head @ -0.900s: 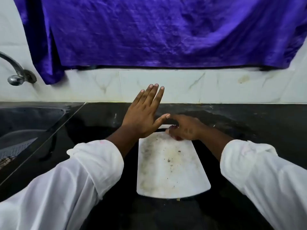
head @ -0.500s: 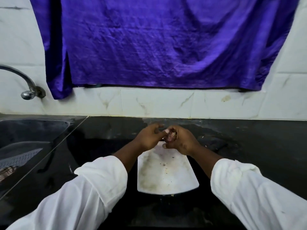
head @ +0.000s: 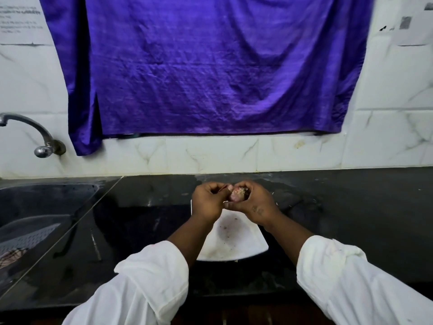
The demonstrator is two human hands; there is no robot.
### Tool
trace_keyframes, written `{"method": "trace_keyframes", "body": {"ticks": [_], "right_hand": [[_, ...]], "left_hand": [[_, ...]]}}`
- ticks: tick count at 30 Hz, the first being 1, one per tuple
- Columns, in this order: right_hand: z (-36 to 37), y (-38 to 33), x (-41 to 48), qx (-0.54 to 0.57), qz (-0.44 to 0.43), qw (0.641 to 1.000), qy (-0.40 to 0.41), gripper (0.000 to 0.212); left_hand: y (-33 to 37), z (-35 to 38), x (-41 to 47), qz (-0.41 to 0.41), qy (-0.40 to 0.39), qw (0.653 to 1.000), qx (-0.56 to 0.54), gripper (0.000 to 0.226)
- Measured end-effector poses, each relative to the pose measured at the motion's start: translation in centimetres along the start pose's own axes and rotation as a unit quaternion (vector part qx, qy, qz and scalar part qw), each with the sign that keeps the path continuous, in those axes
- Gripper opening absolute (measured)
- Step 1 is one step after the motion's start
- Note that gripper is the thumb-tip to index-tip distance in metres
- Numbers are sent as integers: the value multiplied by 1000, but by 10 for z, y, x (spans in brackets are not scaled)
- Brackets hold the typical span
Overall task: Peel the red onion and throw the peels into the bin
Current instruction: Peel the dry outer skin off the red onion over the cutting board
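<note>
Peeling begins: left hand (head: 207,204), flat and open a second ago, now curls its fingers (head: 218,187) to pinch skin on the red onion (head: 236,195), which the right hand (head: 255,205) cups above the cutting board (head: 234,242), toward the surface's (head: 351,207) back edge. No bin in view.

Left hand (head: 207,202) and right hand (head: 254,205) held together, wrists angled inward, right fingers (head: 246,185) curled round the red onion (head: 236,195), left thumb and forefinger pinching at its skin.
</note>
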State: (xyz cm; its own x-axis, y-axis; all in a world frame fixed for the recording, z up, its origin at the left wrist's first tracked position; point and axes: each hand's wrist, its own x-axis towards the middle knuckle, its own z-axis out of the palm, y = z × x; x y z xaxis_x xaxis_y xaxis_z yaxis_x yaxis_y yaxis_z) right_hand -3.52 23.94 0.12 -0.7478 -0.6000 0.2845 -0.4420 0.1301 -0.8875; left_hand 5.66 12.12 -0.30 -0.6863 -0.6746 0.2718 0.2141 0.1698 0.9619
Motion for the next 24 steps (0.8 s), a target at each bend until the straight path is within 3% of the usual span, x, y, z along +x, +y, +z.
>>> {"method": "trace_keyframes", "body": {"ticks": [5, 9, 13, 15, 19, 21, 24], "right_hand": [[-1, 7, -12, 73, 27, 997, -6, 54], [-1, 18, -21, 128, 53, 990, -35, 58], [-1, 29, -23, 135, 56, 988, -51, 62], [-3, 32, -22, 119, 48, 990, -54, 64], [-5, 37, -21, 97, 39, 993, -63, 68], [-3, 38, -22, 73, 20, 996, -56, 67], [0, 37, -25, 48, 7, 998, -32, 64]], "left_hand": [[-3, -7, -10, -11, -6, 1000, 19, 5], [-20, -16, -11, -74, -22, 992, 100, 8], [-24, -17, -14, -94, -111, 968, 206, 40], [-20, -13, -14, -66, -120, 973, 187, 41], [-14, -4, -19, -41, -122, 985, 111, 19], [-15, 0, -22, -17, -130, 986, 104, 23], [-14, 4, -25, 7, -89, 990, 108, 17]]}}
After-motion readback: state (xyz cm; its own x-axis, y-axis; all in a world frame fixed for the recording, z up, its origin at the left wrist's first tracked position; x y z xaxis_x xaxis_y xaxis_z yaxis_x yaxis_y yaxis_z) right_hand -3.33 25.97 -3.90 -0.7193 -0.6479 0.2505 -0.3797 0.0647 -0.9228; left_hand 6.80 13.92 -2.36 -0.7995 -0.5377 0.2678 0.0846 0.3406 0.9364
